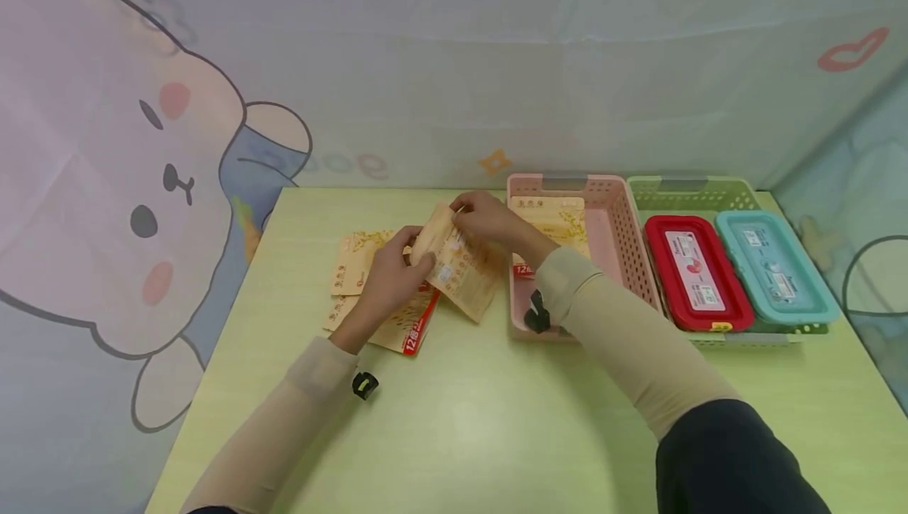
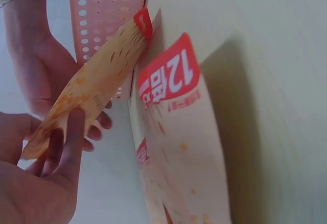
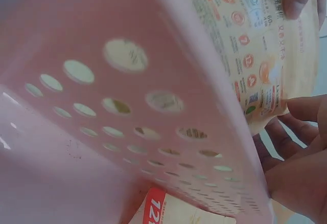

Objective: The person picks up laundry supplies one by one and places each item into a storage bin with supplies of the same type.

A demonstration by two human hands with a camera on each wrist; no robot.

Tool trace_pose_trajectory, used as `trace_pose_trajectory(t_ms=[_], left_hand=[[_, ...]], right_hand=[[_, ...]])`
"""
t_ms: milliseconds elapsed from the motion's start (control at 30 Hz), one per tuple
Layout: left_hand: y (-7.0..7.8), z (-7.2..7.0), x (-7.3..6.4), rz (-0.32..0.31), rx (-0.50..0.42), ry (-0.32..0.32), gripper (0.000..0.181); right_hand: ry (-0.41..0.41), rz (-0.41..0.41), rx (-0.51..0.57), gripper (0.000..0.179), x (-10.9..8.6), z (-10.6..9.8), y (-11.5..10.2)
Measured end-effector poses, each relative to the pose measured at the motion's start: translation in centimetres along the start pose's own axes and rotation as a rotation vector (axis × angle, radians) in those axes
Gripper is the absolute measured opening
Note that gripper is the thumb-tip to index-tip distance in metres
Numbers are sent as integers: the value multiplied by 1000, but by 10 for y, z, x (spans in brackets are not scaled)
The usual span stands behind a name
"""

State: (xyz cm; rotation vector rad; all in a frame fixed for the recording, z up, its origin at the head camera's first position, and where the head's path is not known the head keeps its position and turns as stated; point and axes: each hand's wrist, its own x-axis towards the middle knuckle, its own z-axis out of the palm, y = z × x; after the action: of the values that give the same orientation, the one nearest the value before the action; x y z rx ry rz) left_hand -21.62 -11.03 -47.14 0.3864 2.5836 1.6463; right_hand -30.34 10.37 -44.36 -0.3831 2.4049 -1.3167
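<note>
A flat cream packet with orange print point(image 1: 464, 281) is held between both hands, tilted and slightly bent, its text-covered side facing up in the head view. My left hand point(image 1: 395, 277) pinches its left edge, thumb on the near face. At its upper edge, the fingers of my right hand point(image 1: 489, 221) grip it, just left of the pink basket point(image 1: 641, 262). Beneath and beside the left hand, several similar packets point(image 1: 358, 262) lie overlapping on the table, a red "12" corner showing on one. Another packet point(image 1: 549, 222) lies inside the pink basket, partly covered by the right forearm.
Right of the pink basket stands a green basket point(image 1: 691, 200) bearing a red-lidded pack point(image 1: 691, 273) and a light-blue one point(image 1: 776, 266). A printed cloth point(image 1: 454, 104) hangs behind the pale green table point(image 1: 468, 419). A dark cable point(image 1: 846, 277) loops at the far right.
</note>
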Motion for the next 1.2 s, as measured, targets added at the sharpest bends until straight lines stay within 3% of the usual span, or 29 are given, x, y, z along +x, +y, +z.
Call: trace_pose_trajectory(t_ms=[100, 300, 700, 1033, 1200], left_hand=[[0, 0, -2, 4, 5, 46, 38], [-1, 0, -3, 3, 12, 73, 35], [-4, 0, -5, 17, -65, 168, 27], [-6, 0, -7, 25, -106, 158, 27], [-2, 2, -9, 25, -115, 161, 28]], right_hand=[[12, -5, 21, 33, -2, -3, -1], [-5, -31, 45, 29, -8, -10, 1], [-60, -73, 166, 21, -17, -28, 5], [-61, -227, -30, 19, -29, -36, 5], [-61, -271, -98, 10, -33, -41, 8]])
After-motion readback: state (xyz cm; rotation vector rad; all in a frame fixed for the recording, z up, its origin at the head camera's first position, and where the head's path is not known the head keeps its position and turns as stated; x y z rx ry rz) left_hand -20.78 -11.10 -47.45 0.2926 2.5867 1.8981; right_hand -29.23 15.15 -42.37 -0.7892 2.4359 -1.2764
